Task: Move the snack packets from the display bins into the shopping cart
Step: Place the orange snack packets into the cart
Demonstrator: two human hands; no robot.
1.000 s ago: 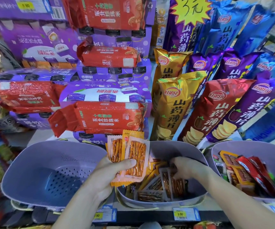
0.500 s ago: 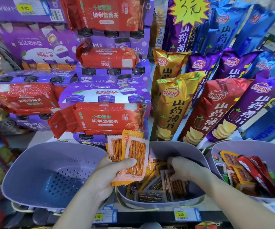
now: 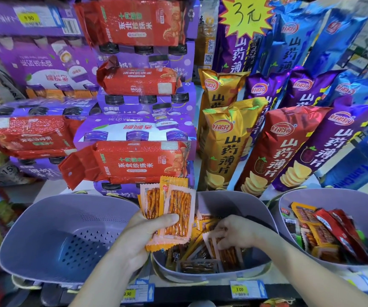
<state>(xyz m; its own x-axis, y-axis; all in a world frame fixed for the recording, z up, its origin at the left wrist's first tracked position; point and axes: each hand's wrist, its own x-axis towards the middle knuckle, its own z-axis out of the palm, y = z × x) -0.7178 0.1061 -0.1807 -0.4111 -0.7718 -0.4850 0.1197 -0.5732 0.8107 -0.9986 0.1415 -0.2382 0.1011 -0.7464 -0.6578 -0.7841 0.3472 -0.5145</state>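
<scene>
Head cam: R hand (image 3: 238, 233) fingertips hidden among bin (image 3: 234, 202) packets (image 3: 197, 265).

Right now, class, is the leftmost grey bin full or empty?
Empty: the left bin shows only its bare perforated floor, while the middle bin holds packets.

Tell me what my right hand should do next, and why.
Probably lift one packet out with the right hand and add it to the stack the left hand holds: it reaches down among loose packets in the middle bin.
</scene>
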